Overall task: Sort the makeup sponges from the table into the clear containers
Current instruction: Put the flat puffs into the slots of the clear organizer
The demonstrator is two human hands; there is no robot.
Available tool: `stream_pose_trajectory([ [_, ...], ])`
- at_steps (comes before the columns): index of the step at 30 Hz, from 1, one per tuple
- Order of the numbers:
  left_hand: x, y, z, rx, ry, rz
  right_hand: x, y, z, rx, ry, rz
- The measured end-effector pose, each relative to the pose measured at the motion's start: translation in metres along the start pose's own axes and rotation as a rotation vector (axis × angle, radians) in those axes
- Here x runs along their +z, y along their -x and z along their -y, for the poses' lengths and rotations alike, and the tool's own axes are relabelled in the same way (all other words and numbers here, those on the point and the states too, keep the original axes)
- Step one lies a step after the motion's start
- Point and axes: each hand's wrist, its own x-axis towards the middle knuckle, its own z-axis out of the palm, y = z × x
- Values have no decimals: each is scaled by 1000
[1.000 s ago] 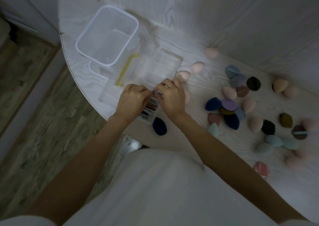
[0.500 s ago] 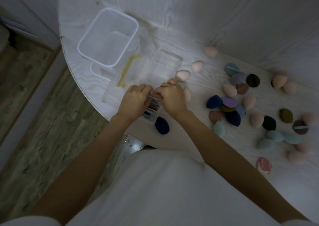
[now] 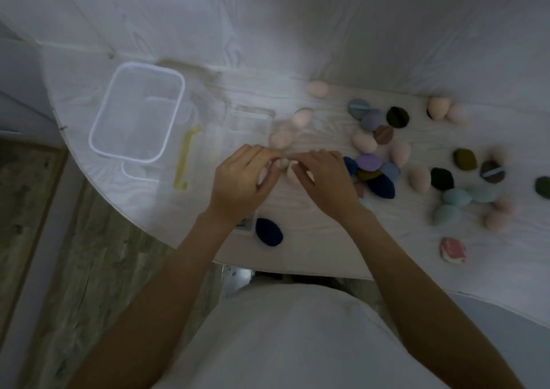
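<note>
Both hands meet over the white table (image 3: 297,240), just right of the small clear container (image 3: 250,127). Left hand (image 3: 241,177) has its fingers curled, and the right hand (image 3: 321,177) does too. They seem to pinch something small and pale between them, maybe a sponge, but the view is too blurry to be sure. A big clear container (image 3: 137,112) sits well left of the small one, with a yellow strip (image 3: 186,156) between them. Many makeup sponges (image 3: 416,165) lie to the right of the small container, in pink, blue, purple and dark colors. One dark blue sponge (image 3: 268,231) lies below it, near the table's edge.
</note>
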Motion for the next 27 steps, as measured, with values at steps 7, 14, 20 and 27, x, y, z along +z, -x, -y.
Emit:
stream_pose_trajectory([
  [7,115,-78,-3,-170,217,541,-59,50,-100,412,150,-77],
  [14,210,-139,16,-169,90,761,-60,63,-178,423,316,30],
  [20,256,-167,23,-198,-52,844,-55,53,-187,341,381,193],
  [27,257,-162,18,-269,7,671,-53,52,-187,516,331,90],
])
